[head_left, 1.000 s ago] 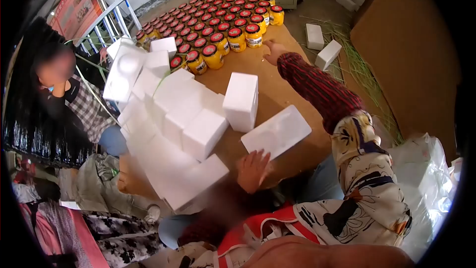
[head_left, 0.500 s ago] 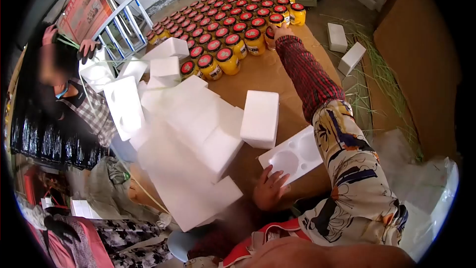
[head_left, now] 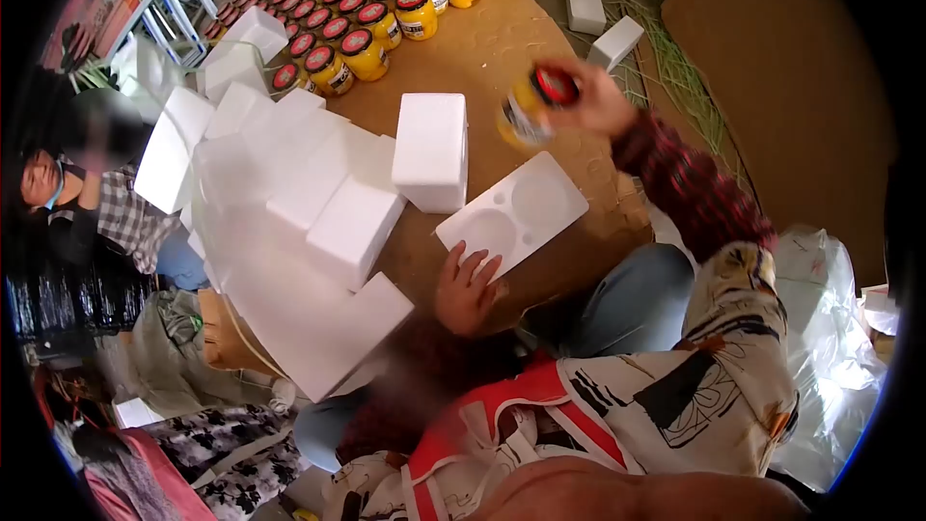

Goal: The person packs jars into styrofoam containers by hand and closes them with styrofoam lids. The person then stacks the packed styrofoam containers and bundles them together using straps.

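Observation:
My right hand point(head_left: 600, 98) grips a glass jar point(head_left: 524, 114) of yellow food with a red and black lid, held tilted above the cardboard; motion blurs it a little. Below the jar lies a white foam tray point(head_left: 524, 205) with two large round hollows and small holes between them. My left hand point(head_left: 467, 291) rests on the near left end of that tray, fingers spread. An upright white foam block point(head_left: 430, 150) stands just left of the tray. Rows of similar lidded jars point(head_left: 362, 56) stand at the far side of the cardboard.
A heap of white foam blocks point(head_left: 289, 169) covers the left side. Another person point(head_left: 125, 203) sits beyond it, handling green strapping. Two foam pieces point(head_left: 585, 8) lie on the floor at right near dry grass point(head_left: 690, 87). A cardboard sheet point(head_left: 781, 68) rises at right; clear plastic point(head_left: 820, 347) lies below.
My right hand has taken a jar from the near right of the rows and brought it back toward the foam tray. My left hand stays on the tray. The head view has shifted.

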